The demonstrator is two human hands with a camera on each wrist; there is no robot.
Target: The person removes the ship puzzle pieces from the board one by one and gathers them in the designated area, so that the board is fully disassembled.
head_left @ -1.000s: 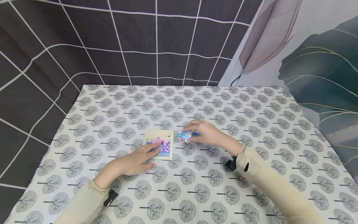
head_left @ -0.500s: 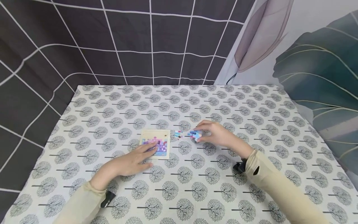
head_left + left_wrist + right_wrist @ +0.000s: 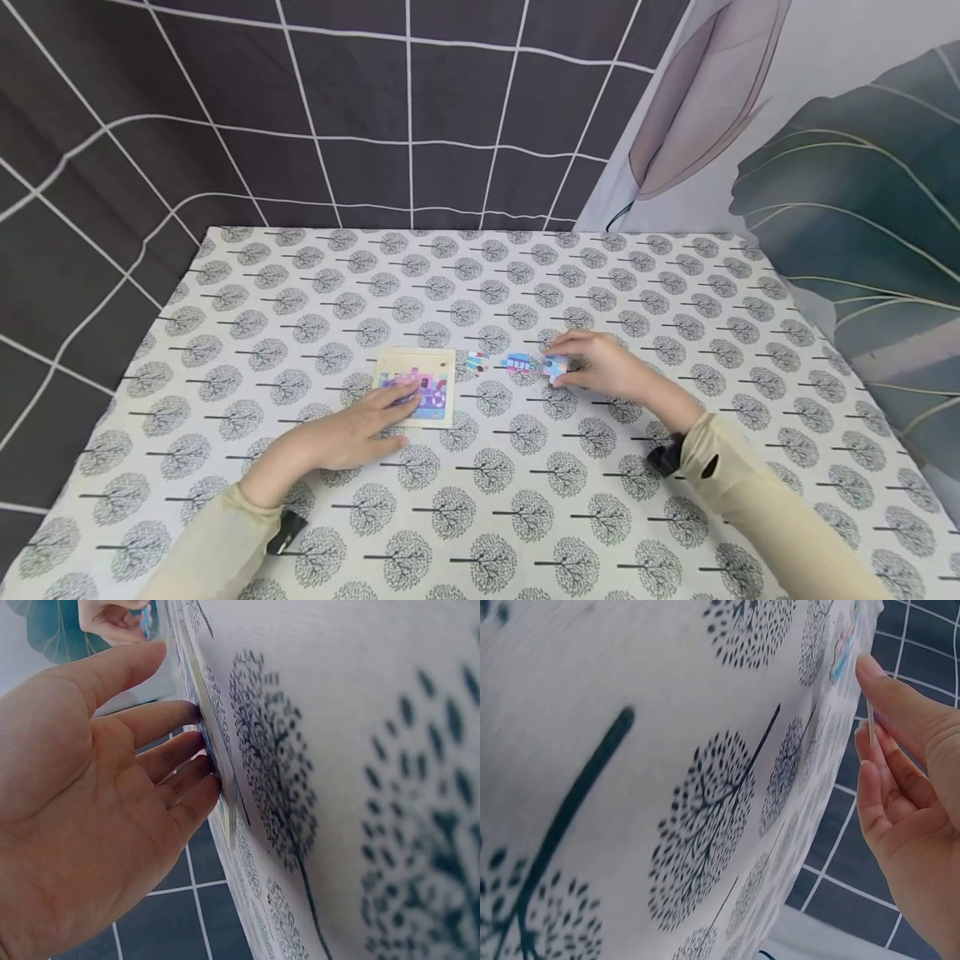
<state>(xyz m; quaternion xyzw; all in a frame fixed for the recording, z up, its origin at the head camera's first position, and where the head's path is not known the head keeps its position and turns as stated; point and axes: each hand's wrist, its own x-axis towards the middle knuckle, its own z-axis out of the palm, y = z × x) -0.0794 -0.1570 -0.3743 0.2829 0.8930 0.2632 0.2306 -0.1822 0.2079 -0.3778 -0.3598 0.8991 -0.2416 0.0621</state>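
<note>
My left hand [image 3: 367, 429] lies with its extended fingertips on a partly filled jigsaw puzzle board [image 3: 449, 412] with a cream frame. In the left wrist view the palm hangs beside the thin edge of the board [image 3: 229, 814], fingertips on its face. My right hand [image 3: 603, 367] pinches a light blue puzzle piece [image 3: 553, 369] between thumb and fingers; from the right wrist only its pale edge [image 3: 871, 724] shows. Between the board and that hand lie a striped puzzle piece [image 3: 477, 362] and a blue-purple puzzle piece [image 3: 518, 362], in a row.
A white tablecloth [image 3: 495, 475] with dark tree prints covers the table. Behind its far edge hangs a dark curtain [image 3: 360, 108] with a white grid, and a leaf-patterned curtain [image 3: 840, 183] is at the right. Black straps sit at both wrists.
My right hand has moved right, away from the board. The striped piece and then the blue-purple piece were let go onto the cloth. My left hand has stayed on the board.
</note>
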